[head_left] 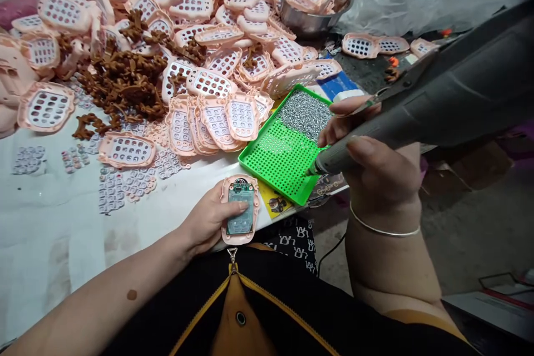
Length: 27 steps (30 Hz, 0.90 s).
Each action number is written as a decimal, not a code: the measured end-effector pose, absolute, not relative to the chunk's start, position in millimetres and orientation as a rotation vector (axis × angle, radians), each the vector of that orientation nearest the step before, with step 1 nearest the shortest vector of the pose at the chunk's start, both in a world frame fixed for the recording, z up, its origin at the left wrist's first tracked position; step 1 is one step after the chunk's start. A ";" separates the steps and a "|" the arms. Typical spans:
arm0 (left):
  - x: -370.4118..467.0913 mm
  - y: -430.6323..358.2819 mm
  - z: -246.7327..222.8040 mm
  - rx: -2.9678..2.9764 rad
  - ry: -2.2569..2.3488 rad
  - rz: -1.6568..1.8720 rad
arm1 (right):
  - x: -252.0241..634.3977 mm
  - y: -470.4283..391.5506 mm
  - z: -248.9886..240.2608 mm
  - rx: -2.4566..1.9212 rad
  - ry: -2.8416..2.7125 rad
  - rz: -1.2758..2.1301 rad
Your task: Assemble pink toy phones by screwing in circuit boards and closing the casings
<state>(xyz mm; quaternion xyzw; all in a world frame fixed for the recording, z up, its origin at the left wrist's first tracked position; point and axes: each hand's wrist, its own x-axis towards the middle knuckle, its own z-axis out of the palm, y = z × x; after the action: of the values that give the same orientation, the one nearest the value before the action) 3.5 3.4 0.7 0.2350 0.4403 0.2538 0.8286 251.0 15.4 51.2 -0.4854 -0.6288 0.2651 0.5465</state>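
Note:
My left hand (214, 214) grips a pink plastic toy phone shell (242, 239) near the table's front edge, thumb pressed on the green circuit board (241, 208) seated in it. My right hand (379, 161) is wrapped round a grey electric screwdriver (400, 111), its tip pointing down and left over a green perforated tray (273, 164). Small silver screws (304, 114) are heaped in the tray's far part. Whether a screw sits on the driver's tip is too small to tell.
Behind lies a big pile of pink shells (192, 5) with white keypads, and brown plastic parts (125, 78). Loose keypad sheets (110, 189) lie on the left. A metal bowl (302, 22) of shells stands at the back, beside clear plastic bags (400, 0).

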 end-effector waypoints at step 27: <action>0.7 3.4 -4.5 0.486 0.876 0.523 | 228.8 42.8 8.6 -1.076 -1.381 0.278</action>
<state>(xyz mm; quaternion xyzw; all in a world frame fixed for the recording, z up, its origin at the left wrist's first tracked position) 0.7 3.4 -4.5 0.2301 0.4153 0.2477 0.8446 228.8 42.8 8.6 -0.4703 -0.6035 0.1213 0.6323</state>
